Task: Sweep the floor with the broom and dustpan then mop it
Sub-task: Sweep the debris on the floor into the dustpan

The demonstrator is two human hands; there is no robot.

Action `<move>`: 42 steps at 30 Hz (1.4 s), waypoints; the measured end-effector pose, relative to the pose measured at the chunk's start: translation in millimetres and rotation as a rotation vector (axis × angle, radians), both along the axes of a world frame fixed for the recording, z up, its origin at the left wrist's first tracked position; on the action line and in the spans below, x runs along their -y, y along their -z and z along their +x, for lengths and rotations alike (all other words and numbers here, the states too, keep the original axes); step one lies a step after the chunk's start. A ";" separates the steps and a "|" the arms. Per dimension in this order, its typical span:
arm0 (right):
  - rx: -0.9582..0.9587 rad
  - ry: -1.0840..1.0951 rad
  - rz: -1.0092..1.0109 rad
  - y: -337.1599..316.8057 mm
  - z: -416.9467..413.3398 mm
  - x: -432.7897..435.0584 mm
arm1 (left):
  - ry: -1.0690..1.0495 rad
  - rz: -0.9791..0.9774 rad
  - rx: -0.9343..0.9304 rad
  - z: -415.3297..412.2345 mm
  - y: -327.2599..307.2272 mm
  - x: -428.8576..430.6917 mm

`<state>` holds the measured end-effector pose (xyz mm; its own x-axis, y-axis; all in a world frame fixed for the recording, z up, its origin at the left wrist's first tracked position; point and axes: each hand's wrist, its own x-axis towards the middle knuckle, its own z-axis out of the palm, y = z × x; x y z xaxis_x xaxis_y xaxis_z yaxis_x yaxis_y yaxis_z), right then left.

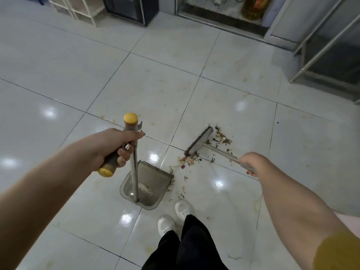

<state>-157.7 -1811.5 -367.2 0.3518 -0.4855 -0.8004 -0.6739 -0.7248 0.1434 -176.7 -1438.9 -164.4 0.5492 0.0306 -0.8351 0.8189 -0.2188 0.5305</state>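
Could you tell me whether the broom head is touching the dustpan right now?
Apart. In the head view, bare tile and scattered scraps lie between the broom head and the dustpan's front edge.

- This looks like a working food room, such as a shop or eatery kitchen, rather than a living room; which exactly cannot be told.
- A glossy white tiled floor [58,65] with dark grout lines fills the view, marked with yellowish stains [257,207].
- Scattered vegetable-like scraps [222,137] lie on the tiles in the near middle.
- Far right stands a bare grey metal-framed rack [321,45].
- At the far edge is a black glass-fronted cabinet [128,8], with a cream open shelving unit [81,8] to its left and a metal-edged doorway [224,22] to its right.
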 end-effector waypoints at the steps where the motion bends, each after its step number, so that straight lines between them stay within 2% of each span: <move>1: -0.001 0.003 0.001 -1.7 -7.0 0.4 | -0.001 0.001 0.007 -3.9 -0.3 -1.3; 7: -0.011 -0.046 0.099 -23.7 -32.5 -22.6 | -0.003 0.007 0.010 -38.1 -4.6 -5.6; 12: -0.032 -0.267 0.122 -36.0 -38.7 -54.6 | -0.048 0.028 -0.019 -73.0 -12.4 -11.0; 17: -0.057 -0.611 0.073 -43.9 -44.2 -82.3 | -0.121 0.047 -0.055 -114.8 -15.4 -12.3; 23: -0.143 -0.770 0.054 -32.3 -62.6 -93.3 | -0.241 0.076 -0.070 -154.5 -9.7 -1.4; 27: -0.141 -0.911 -0.052 -28.6 -79.3 -75.7 | -0.294 0.078 -0.081 -176.7 2.6 9.8; 36: -0.125 -0.903 -0.296 -58.2 -63.7 -7.2 | -0.278 0.036 -0.115 -194.2 20.2 39.5; 42: -0.063 -0.939 -0.378 -68.8 -65.8 1.1 | -0.246 0.001 -0.115 -200.7 19.9 44.7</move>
<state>-223.4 -1812.6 -298.5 0.6838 -0.2598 -0.6819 0.1619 -0.8571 0.4890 -377.4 -1483.6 -184.3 0.4266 0.1518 -0.8916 0.9025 -0.0063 0.4307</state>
